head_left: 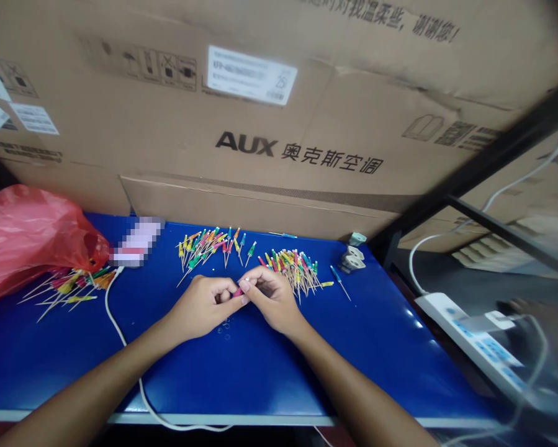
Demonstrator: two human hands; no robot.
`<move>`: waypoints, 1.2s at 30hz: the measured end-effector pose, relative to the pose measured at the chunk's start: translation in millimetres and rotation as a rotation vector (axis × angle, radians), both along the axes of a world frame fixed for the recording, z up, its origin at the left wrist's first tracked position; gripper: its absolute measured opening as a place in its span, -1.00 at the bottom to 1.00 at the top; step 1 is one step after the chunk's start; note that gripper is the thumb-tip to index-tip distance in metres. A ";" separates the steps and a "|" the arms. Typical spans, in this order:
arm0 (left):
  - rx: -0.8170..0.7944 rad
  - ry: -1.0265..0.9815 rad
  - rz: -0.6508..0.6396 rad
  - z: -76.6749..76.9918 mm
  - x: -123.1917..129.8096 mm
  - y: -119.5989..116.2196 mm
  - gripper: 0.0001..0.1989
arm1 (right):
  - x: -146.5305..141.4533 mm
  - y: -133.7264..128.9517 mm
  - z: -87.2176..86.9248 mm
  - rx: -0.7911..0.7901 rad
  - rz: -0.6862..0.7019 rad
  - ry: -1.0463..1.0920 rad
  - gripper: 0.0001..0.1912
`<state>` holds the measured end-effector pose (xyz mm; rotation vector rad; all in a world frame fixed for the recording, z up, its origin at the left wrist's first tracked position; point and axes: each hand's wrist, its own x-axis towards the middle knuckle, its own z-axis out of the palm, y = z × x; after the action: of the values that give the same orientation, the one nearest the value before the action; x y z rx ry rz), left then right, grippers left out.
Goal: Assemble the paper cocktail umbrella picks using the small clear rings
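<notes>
Above the middle of the blue table (pixel 204 379), my left hand (pixel 208 304) and my right hand (pixel 274 298) meet at the fingertips. Both are closed around a small pink folded paper umbrella (pixel 237 292), mostly covered by the fingers. Beyond my left hand lies a spread of folded paper umbrellas on sticks (pixel 202 245). A denser pile of them (pixel 297 270) sits just beyond and right of my right hand. Several small clear rings (pixel 226 326) lie beneath my hands. One blue umbrella (pixel 337 275) lies apart on the right.
A red plastic bag (pixel 36 233) stands at the left, with more umbrellas (pixel 74 285) by it. A white cable (pixel 115 316) crosses the table from a pixelated item (pixel 136 242). Large cartons (pixel 260 124) rise behind. At the right are small containers (pixel 353 257) and a power strip (pixel 469 341).
</notes>
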<state>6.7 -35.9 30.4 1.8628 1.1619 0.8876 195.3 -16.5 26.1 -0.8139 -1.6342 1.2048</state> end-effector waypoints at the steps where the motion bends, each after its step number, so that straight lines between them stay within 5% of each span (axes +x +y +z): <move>1: -0.033 -0.028 -0.003 -1.3 0.8 -0.1 -0.71 | -0.4 0.1 -0.5 -0.012 -0.010 0.013 -0.87; 13: -0.183 -0.191 -0.032 -10.0 1.6 3.3 -0.73 | -1.3 0.1 -6.7 -0.097 0.038 0.084 -0.82; 21: -0.238 -0.255 -0.234 -0.9 6.0 3.0 -0.74 | 5.5 6.3 4.3 -0.135 -0.070 0.155 -0.81; 36: -0.088 -0.130 -0.046 -7.5 3.4 2.0 -0.73 | 10.5 8.5 4.3 -0.119 0.124 0.028 -0.72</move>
<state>10.1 -33.9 22.9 1.7282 1.0570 0.9040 205.8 -8.1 30.4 -0.7750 -1.6219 1.4054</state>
